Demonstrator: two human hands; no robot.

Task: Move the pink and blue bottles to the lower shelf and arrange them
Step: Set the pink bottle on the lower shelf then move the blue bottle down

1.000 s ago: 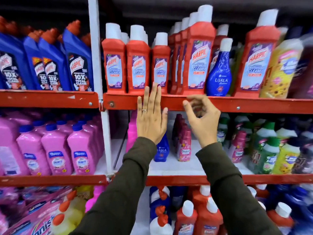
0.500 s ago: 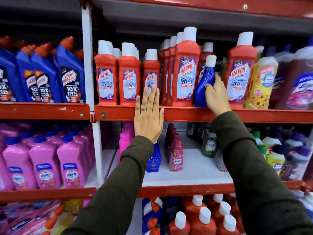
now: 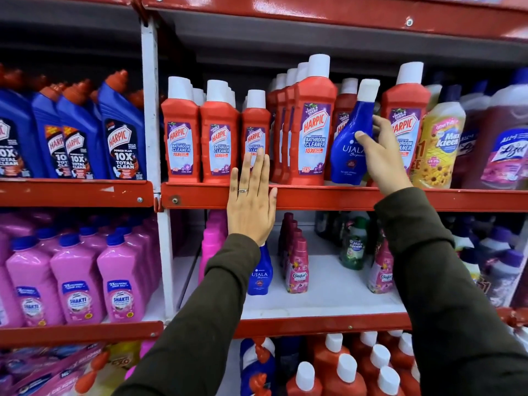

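A blue Ujala bottle (image 3: 347, 147) with a white cap stands tilted on the upper shelf among red Harpic bottles (image 3: 313, 130). My right hand (image 3: 381, 158) is wrapped around its right side. My left hand (image 3: 251, 201) rests flat against the red front edge of that upper shelf (image 3: 328, 198), fingers together, holding nothing. On the lower shelf (image 3: 325, 292) stand a second blue Ujala bottle (image 3: 261, 275), partly behind my left wrist, a tall pink bottle (image 3: 210, 241) and a row of pink Comfort bottles (image 3: 297, 267).
Blue Harpic bottles (image 3: 123, 135) fill the upper left bay, pink Shakti bottles (image 3: 77, 281) the bay below. A yellow Max Kleen bottle (image 3: 440, 141) and purple Lizol bottles (image 3: 505, 138) stand at right. A green bottle (image 3: 354, 247) is on the lower shelf. A white upright (image 3: 154, 138) divides the bays.
My right hand rose from the shelf edge to the blue Ujala bottle and closed on it; the bottle now leans. My left hand stayed on the shelf edge.
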